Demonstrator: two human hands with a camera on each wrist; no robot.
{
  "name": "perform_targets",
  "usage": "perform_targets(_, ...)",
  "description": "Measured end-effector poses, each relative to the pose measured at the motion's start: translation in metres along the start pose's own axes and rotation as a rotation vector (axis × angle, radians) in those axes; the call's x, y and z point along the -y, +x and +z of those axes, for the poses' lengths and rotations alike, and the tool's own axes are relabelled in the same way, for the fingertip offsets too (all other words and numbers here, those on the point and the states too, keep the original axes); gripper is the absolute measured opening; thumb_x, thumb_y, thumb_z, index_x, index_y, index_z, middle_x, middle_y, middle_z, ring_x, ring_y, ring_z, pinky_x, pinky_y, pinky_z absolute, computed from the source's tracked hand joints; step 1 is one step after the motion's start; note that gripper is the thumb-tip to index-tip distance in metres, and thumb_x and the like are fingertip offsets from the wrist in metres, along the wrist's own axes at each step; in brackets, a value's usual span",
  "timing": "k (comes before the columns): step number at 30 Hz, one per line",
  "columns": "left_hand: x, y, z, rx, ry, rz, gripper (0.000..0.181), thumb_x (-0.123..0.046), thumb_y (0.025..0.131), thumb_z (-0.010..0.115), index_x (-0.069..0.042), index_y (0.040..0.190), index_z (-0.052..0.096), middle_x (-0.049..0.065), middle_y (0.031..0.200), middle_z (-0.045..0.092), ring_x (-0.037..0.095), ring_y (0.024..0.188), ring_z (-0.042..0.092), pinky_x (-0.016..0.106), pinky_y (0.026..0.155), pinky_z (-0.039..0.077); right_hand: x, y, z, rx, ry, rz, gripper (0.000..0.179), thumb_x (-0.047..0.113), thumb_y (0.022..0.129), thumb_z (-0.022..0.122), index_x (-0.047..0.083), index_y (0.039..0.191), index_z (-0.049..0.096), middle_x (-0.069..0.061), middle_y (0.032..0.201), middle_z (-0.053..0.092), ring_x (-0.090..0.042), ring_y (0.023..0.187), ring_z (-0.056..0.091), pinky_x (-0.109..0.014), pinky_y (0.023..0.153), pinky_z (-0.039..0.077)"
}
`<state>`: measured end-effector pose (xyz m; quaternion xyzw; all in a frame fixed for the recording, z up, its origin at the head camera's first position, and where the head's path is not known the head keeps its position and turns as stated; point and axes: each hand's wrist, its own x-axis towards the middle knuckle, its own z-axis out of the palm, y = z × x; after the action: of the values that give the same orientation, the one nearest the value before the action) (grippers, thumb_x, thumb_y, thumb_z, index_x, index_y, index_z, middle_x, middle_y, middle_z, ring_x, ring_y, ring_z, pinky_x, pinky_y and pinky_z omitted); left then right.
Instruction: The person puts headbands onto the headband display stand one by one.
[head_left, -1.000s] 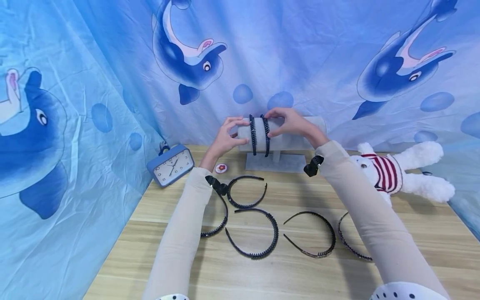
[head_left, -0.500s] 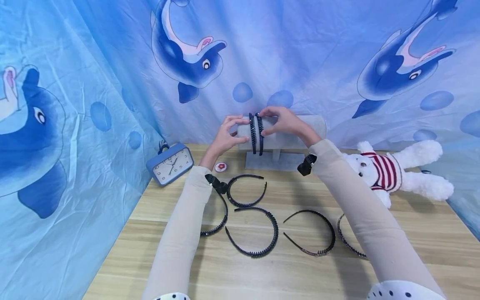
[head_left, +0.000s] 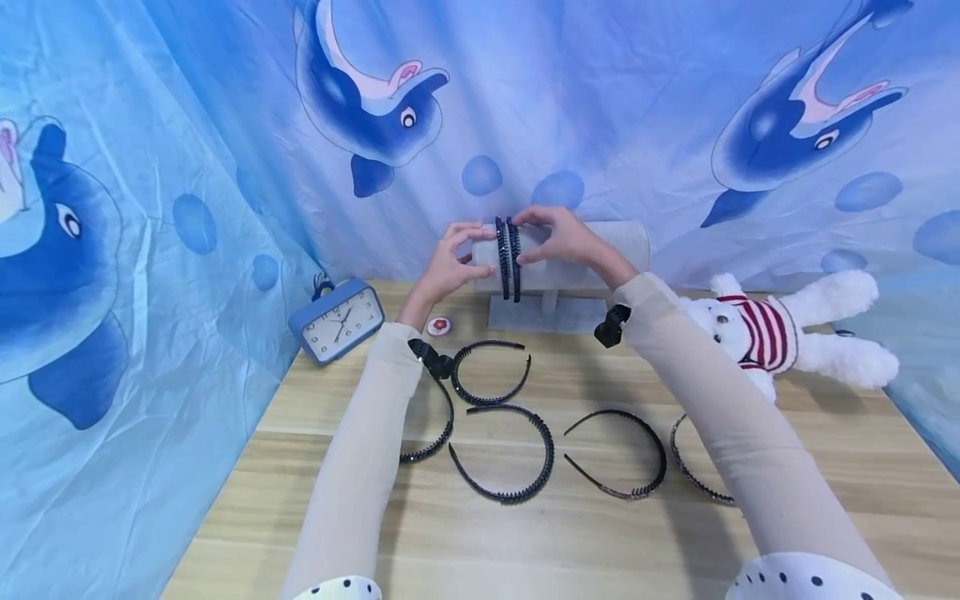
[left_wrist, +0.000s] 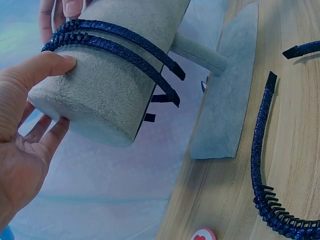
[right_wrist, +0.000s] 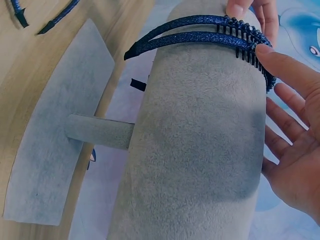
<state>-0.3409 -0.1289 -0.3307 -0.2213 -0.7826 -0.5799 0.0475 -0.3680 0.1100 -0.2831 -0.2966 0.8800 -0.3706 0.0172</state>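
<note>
Two dark blue beaded headbands sit side by side around the grey roll (head_left: 626,243) of a T-shaped display stand, near its left end: a left headband (head_left: 503,271) and a right headband (head_left: 516,275). My left hand (head_left: 444,268) holds the roll's left end, its thumb on the plush beside the left headband, as the left wrist view shows. With thumb and index finger, my right hand (head_left: 566,238) grips the right headband from its right side. In the right wrist view, the thumb (right_wrist: 282,67) touches its beaded edge, while other fingers lie behind the roll.
Several more headbands lie on the wooden table, including a blue one (head_left: 551,454), a smaller one (head_left: 455,379) and a black one (head_left: 663,454). A blue alarm clock (head_left: 337,323) and a flower badge (head_left: 439,326) stand left. A white plush toy (head_left: 840,358) lies right.
My right hand has slid the right headband leftward along the roll, closing most of the gap to the left headband. My left hand has stayed at the roll's end.
</note>
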Motion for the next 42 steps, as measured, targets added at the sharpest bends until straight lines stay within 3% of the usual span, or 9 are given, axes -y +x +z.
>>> perform_targets(8,0.0,0.002,0.0,0.006,-0.005,-0.013,0.055,0.006,0.081,0.078,0.001,0.133,0.061,0.014,0.158,0.033,0.029,0.15,0.029,0.051,0.124,0.037,0.003,-0.02,-0.002,0.0,-0.055,-0.067,0.065,0.014,0.078,0.088,0.007,0.137,0.06,-0.014,0.147,0.057,-0.032,0.142,0.046,-0.049,0.127,0.032)
perform_targets(11,0.011,0.008,0.0,-0.004,0.001,-0.005,0.057,0.005,0.08,0.079,0.0,0.134,0.061,0.013,0.159,0.033,0.029,0.151,0.028,0.051,0.124,0.036,0.003,-0.033,0.001,0.024,-0.082,-0.095,0.065,0.015,0.078,0.088,0.007,0.137,0.061,-0.014,0.146,0.058,-0.032,0.141,0.048,-0.05,0.126,0.033)
perform_targets(15,0.025,0.016,-0.001,-0.021,0.009,0.021,0.058,0.004,0.08,0.08,-0.002,0.134,0.061,0.01,0.159,0.033,0.026,0.151,0.028,0.053,0.124,0.035,0.002,-0.053,0.013,0.104,-0.08,-0.175,0.062,0.014,0.08,0.086,0.005,0.136,0.062,-0.015,0.144,0.06,-0.034,0.139,0.05,-0.055,0.123,0.036)
perform_targets(19,0.029,0.017,-0.001,-0.029,0.015,0.046,0.056,0.002,0.08,0.081,-0.003,0.133,0.063,0.009,0.157,0.036,0.024,0.149,0.031,0.052,0.123,0.037,-0.004,-0.079,0.03,0.213,-0.064,-0.273,0.056,0.015,0.081,0.085,0.006,0.132,0.065,-0.014,0.139,0.064,-0.034,0.134,0.055,-0.055,0.12,0.042)
perform_targets(27,0.029,0.015,0.0,-0.035,0.035,0.068,0.053,-0.001,0.08,0.082,-0.005,0.131,0.065,0.009,0.156,0.038,0.022,0.147,0.034,0.05,0.122,0.04,-0.017,-0.127,0.065,0.414,-0.009,-0.337,0.044,0.013,0.08,0.084,0.007,0.122,0.073,-0.017,0.13,0.068,-0.034,0.126,0.059,-0.06,0.115,0.044)
perform_targets(35,0.027,0.014,0.0,-0.023,0.029,0.054,0.054,0.002,0.082,0.08,0.0,0.133,0.062,0.011,0.158,0.035,0.025,0.149,0.031,0.052,0.124,0.037,-0.027,-0.145,0.094,0.534,0.006,-0.368,0.037,0.006,0.078,0.084,0.006,0.114,0.077,-0.013,0.122,0.072,-0.027,0.12,0.056,-0.048,0.112,0.044)
perform_targets(42,0.026,0.014,0.0,-0.017,0.01,0.042,0.056,0.005,0.081,0.078,0.003,0.134,0.06,0.015,0.159,0.032,0.029,0.15,0.028,0.055,0.125,0.034,-0.027,-0.154,0.109,0.653,0.005,-0.378,0.033,0.003,0.076,0.083,0.009,0.108,0.079,-0.008,0.12,0.073,-0.027,0.124,0.051,-0.054,0.118,0.035)
